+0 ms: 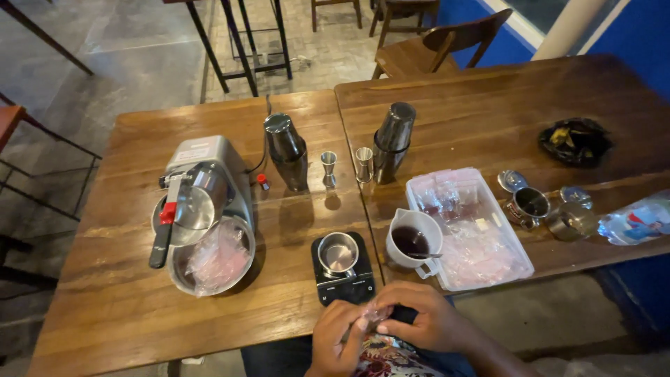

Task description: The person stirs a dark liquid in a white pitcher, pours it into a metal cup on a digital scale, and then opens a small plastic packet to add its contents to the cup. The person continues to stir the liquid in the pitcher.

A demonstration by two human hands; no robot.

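Note:
Both of my hands meet at the table's near edge, pinching a small clear plastic packet (372,318) between them. My left hand (336,339) holds its left side and my right hand (424,318) closes over its right side. Just beyond them a small metal cup (338,253) stands on a black scale (342,286). To the right of the scale is a white pitcher (413,241) of dark liquid with a spoon in it.
A clear tray (518,267) of plastic packets lies right of the pitcher. A grey ice crusher (202,188) stands at left over a metal bowl (179,274) lined with plastic. Two shakers (287,150) (391,142), two jiggers (329,167), metal cups (529,204), a bottle (638,220) and a black bag (576,141) sit farther off.

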